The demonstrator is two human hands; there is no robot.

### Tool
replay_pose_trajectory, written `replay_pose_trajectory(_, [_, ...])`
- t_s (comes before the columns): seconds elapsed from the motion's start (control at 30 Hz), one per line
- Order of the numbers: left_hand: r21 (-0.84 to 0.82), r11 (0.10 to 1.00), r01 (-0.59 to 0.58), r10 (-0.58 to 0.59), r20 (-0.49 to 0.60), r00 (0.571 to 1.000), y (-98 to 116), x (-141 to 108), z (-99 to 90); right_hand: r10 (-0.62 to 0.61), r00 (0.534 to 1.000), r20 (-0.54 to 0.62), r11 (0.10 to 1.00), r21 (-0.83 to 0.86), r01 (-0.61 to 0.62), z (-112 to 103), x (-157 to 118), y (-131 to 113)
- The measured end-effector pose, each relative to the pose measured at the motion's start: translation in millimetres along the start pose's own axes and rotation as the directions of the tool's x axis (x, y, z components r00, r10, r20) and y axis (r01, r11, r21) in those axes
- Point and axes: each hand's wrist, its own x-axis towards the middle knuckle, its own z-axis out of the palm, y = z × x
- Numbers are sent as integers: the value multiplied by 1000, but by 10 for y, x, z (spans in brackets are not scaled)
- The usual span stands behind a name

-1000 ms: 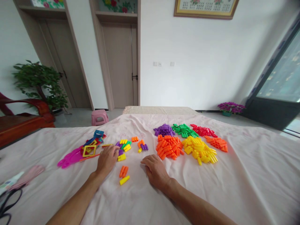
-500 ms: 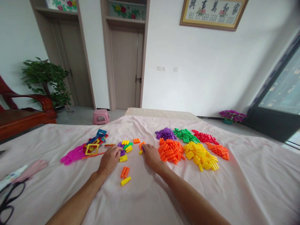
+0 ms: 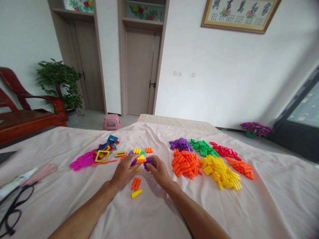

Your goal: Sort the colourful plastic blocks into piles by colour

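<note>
My left hand point(image 3: 124, 171) pinches an orange bullet-shaped building block point(image 3: 141, 161) with purple at its left end. My right hand point(image 3: 159, 171) closes on purple building blocks point(image 3: 148, 161), right beside the orange one; I cannot tell whether they are joined. Partly hidden behind the hands lie yellow blocks point(image 3: 137, 151) and green and purple ones. An orange row of blocks point(image 3: 149, 150) sits just beyond. Nearer to me are an orange pair of blocks point(image 3: 136, 183) and a yellow block point(image 3: 136, 194).
Right of my hands are piles of purple point(image 3: 180, 145), green point(image 3: 203, 147), red point(image 3: 225, 151), orange point(image 3: 185, 163) and yellow blocks point(image 3: 220, 171). On the left lie yellow square frames point(image 3: 101, 156), a magenta plastic piece point(image 3: 81, 161) and black glasses point(image 3: 16, 210) on the cloth point(image 3: 161, 212).
Both hands have come together from apart, bringing orange and purple blocks up close to each other. The camera view has shifted left.
</note>
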Motion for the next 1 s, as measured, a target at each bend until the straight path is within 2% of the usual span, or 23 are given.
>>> replay_pose_trajectory(0.1, [-50, 997, 61, -58, 60, 997, 14, -8, 11, 69, 997, 29, 995, 66, -71, 78, -17, -4])
replay_pose_trajectory(0.27, [-41, 992, 122, -120, 33, 992, 53, -2, 20, 99, 995, -3, 993, 71, -99, 20, -2, -13])
replay_pose_trajectory(0.43, [65, 983, 173, -173, -2, 985, -55, 2, -39, 126, 977, -173, 991, 76, -114, -295, 93, -33])
replay_pose_trajectory(0.6, [91, 995, 49, -54, 54, 997, -118, 8, -20, 102, 963, -250, 994, 72, -87, -654, 192, -72])
replay_pose_trajectory(0.7, [75, 997, 6, -10, 55, 998, -98, 13, 26, 48, 943, -331, 997, -48, -68, -918, 328, -67])
replay_pose_trajectory(0.77, [76, 997, 19, -21, 32, 999, -98, 20, 31, 10, 923, -385, 972, -213, -100, -1141, 469, -49])
replay_pose_trajectory(0.87, [102, 993, 65, -62, -39, 997, -132, 42, -8, 15, 898, -440, 833, -491, -255, -1485, 707, -18])
replay_pose_trajectory(1.0, [166, 976, 137, -105, -189, 976, -210, 86, -65, 61, 888, -456, 668, -643, -376, -1788, 973, 13])
